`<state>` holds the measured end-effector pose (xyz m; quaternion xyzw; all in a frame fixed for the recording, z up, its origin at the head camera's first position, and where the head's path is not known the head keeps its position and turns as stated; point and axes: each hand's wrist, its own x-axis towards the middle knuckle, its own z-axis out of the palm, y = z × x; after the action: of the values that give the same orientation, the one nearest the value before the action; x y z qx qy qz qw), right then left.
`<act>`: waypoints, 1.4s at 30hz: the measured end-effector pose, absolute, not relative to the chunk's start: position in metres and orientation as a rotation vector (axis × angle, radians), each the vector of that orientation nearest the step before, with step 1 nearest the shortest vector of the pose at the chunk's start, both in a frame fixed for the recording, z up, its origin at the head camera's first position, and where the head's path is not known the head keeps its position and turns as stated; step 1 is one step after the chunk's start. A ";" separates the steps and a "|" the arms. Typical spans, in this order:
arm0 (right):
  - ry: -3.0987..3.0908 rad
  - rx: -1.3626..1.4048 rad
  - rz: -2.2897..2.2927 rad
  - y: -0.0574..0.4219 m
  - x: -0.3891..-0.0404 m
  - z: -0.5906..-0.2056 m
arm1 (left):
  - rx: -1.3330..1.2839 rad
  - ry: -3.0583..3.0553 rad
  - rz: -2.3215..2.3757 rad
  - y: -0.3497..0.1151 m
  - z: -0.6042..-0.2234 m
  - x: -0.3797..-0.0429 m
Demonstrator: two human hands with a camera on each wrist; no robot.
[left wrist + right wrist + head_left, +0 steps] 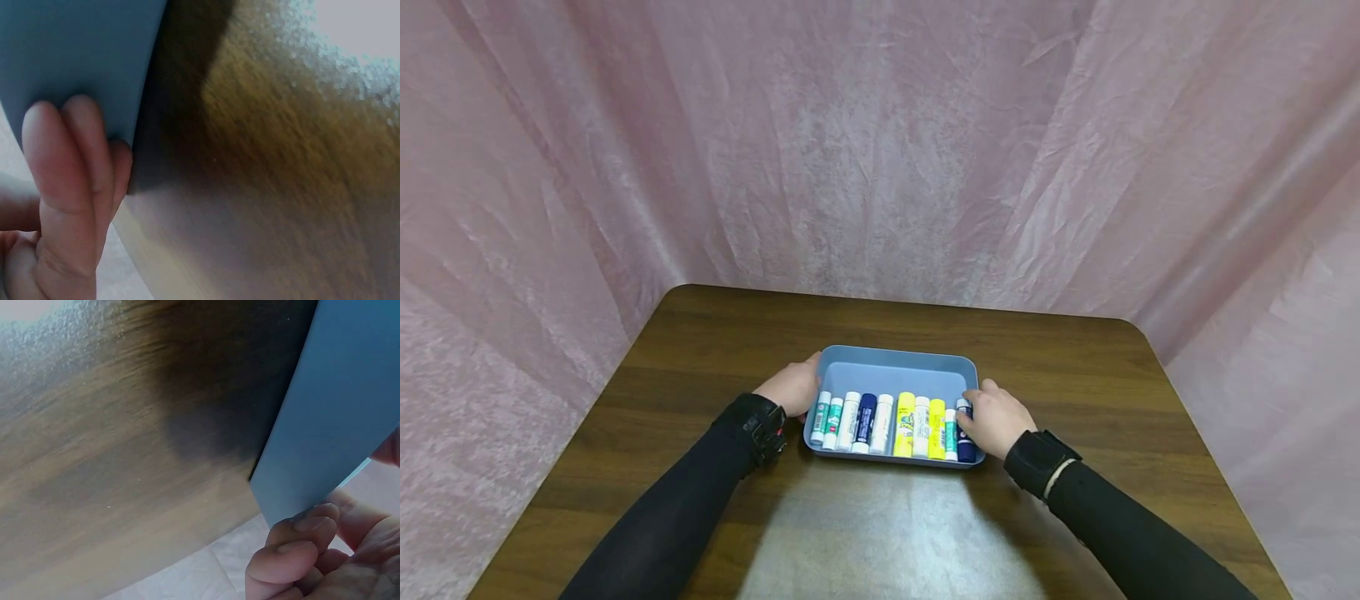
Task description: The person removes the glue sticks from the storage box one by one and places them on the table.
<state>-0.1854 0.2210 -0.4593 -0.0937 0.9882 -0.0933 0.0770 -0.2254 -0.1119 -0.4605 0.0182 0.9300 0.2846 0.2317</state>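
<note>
A blue-grey tray (895, 358) holds a row of several glue sticks, including a yellow one (905, 425), a navy one (864, 423) and white ones such as this stick (882, 425). My left hand (792, 388) grips the tray's left side; in the left wrist view its fingers (59, 156) press against the tray's outer surface (81, 50). At the opposite end, my right hand (996, 419) holds the right side. Its thumb and forefinger reach over the rim beside a navy-and-white stick (966, 446), while the other fingers (284, 559) curl against the outside.
The tray is over the middle of a brown wooden table (700, 350) with rounded far corners. Pink velvety curtain (880, 167) hangs behind the table and around its sides. Light reflects off the tabletop in front of the tray.
</note>
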 end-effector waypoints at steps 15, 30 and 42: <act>2.967 -0.307 -0.269 0.221 -0.187 -0.461 | 0.060 2.574 0.746 -0.113 -0.461 -0.226; 3.014 -0.394 -0.329 0.222 -0.185 -0.460 | 0.056 2.570 0.750 -0.115 -0.460 -0.224; 2.982 -0.445 -0.351 0.219 -0.179 -0.453 | 0.053 2.566 0.745 -0.114 -0.460 -0.224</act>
<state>-0.1794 0.2192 -0.4528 -0.1465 0.9810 -0.1153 0.0532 -0.2239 -0.1138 -0.4603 0.0193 0.9339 0.2713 0.2323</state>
